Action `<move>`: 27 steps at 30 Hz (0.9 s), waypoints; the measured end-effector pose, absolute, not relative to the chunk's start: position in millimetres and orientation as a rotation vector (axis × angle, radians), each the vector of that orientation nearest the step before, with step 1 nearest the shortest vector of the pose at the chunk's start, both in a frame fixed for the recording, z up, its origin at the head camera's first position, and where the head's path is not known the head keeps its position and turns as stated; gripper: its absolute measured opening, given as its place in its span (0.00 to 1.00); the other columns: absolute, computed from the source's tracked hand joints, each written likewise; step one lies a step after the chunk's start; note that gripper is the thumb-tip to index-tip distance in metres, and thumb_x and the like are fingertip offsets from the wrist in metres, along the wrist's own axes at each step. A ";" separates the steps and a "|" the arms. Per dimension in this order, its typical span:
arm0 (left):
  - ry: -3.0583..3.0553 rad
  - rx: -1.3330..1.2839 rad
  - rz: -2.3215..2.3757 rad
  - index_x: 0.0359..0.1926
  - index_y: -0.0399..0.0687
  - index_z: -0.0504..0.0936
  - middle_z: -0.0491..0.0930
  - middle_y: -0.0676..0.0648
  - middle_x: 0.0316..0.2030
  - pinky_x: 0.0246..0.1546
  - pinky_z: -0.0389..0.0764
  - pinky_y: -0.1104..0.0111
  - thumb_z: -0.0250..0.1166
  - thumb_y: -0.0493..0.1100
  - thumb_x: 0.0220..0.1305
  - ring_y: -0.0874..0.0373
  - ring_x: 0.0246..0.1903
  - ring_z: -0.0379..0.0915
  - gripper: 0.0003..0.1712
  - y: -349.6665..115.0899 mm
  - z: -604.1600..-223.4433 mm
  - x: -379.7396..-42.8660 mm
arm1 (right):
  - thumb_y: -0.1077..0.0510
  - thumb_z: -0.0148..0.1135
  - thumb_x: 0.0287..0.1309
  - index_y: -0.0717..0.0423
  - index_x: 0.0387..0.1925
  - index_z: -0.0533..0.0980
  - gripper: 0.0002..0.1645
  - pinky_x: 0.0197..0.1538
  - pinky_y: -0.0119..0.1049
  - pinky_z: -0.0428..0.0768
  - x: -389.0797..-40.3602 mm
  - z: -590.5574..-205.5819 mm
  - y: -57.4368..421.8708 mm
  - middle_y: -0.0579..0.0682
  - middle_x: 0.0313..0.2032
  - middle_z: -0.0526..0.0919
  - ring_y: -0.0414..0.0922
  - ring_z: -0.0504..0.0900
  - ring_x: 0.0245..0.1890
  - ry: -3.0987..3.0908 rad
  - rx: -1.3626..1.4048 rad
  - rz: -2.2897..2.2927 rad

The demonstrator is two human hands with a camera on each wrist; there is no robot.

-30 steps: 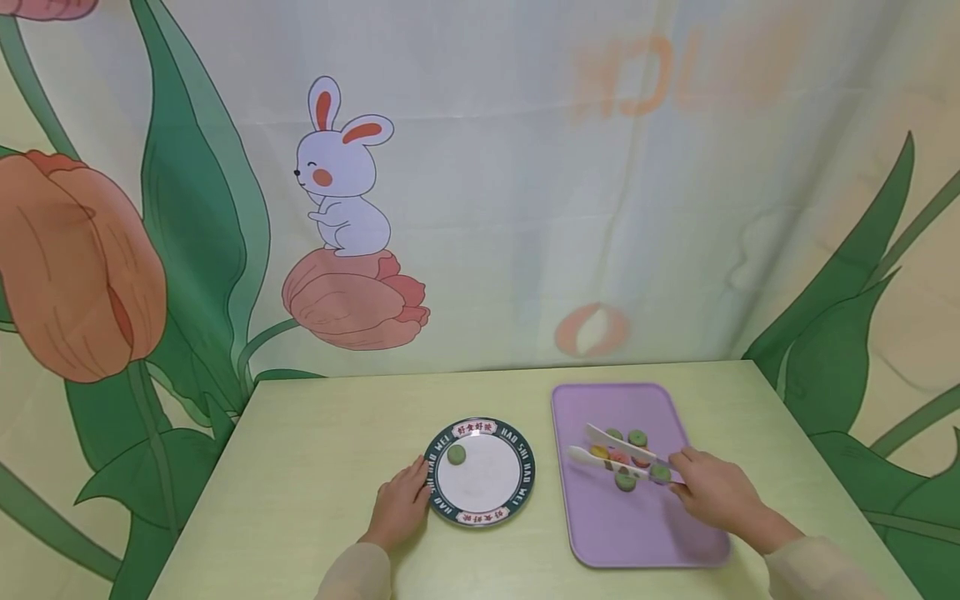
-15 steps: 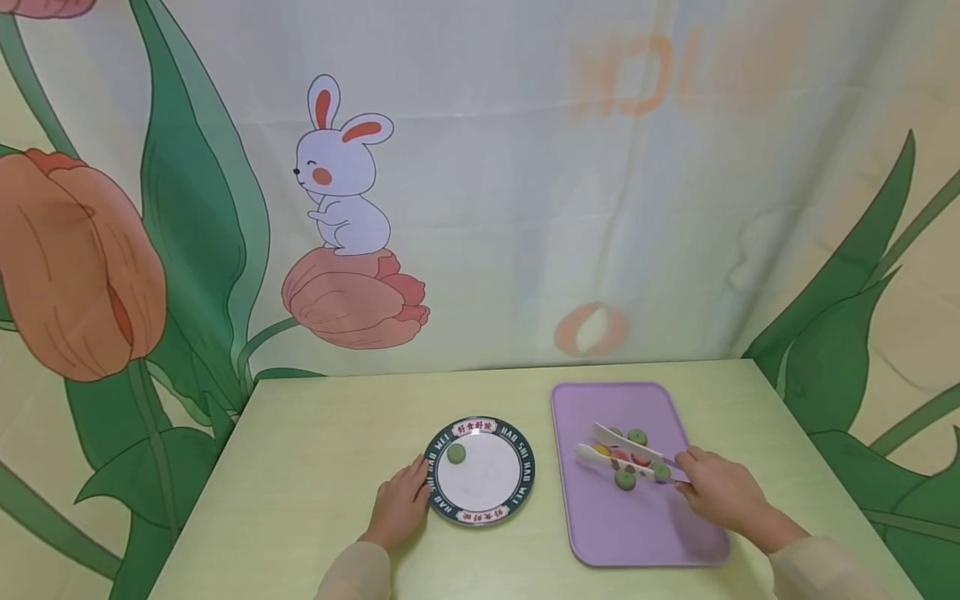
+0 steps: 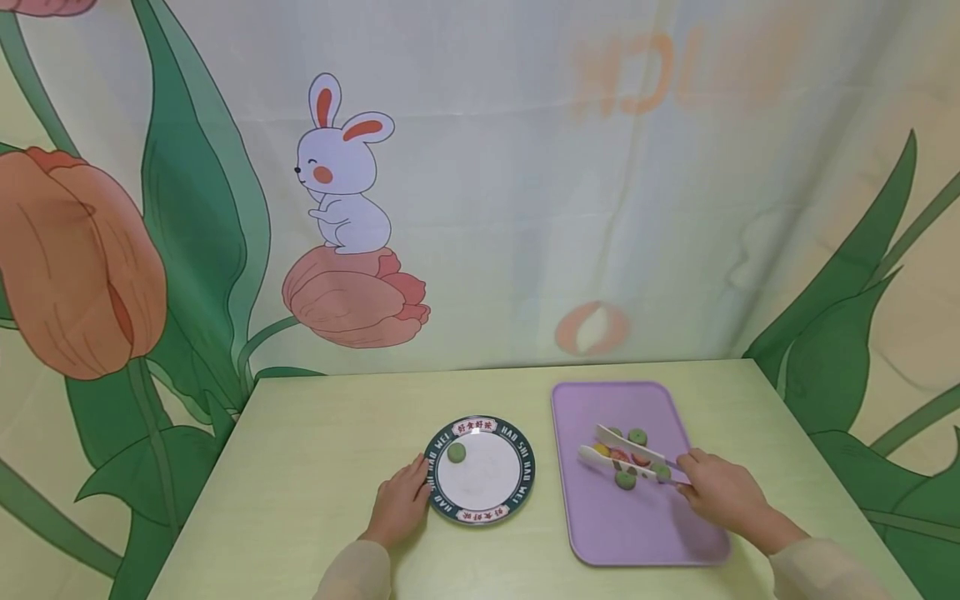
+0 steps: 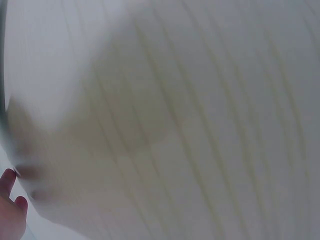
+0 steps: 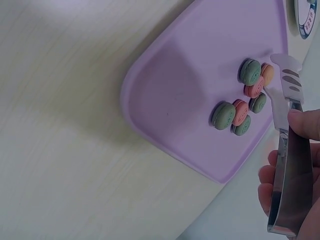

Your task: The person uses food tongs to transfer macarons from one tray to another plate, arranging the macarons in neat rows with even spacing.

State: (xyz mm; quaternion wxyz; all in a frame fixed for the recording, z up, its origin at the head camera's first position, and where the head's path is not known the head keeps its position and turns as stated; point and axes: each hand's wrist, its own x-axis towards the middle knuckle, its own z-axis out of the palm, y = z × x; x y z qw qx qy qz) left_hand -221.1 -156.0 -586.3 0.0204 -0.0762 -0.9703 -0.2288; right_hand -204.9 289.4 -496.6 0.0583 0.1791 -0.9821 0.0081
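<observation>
My right hand grips metal tongs with white tips, thumb on one side and fingers curled on the other. The tongs' tips stand apart over a cluster of macarons on the purple tray. In the right wrist view the cluster has several green macarons, pink ones and a yellow-orange one. My left hand rests against the left rim of a round plate, fingers fairly straight. One green macaron lies on that plate, toward its upper left.
The pale yellow table carries the plate left of the tray. Behind its far edge hangs a cloth printed with a rabbit and tulips. Mostly a blurred, pale surface fills the left wrist view.
The tongs have shifted slightly to the right over the macarons, with my right hand moving a little the same way. My left hand and the plate have stayed in place.
</observation>
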 end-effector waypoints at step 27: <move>-2.983 -0.234 -0.711 0.60 0.39 0.66 0.63 0.42 0.62 0.52 0.63 0.49 0.51 0.44 0.62 0.44 0.59 0.60 0.25 -156.8 -590.3 -222.6 | 0.58 0.65 0.42 0.52 0.23 0.68 0.12 0.16 0.30 0.61 -203.8 -504.4 288.0 0.42 0.20 0.67 0.37 0.64 0.17 -2.897 0.578 0.011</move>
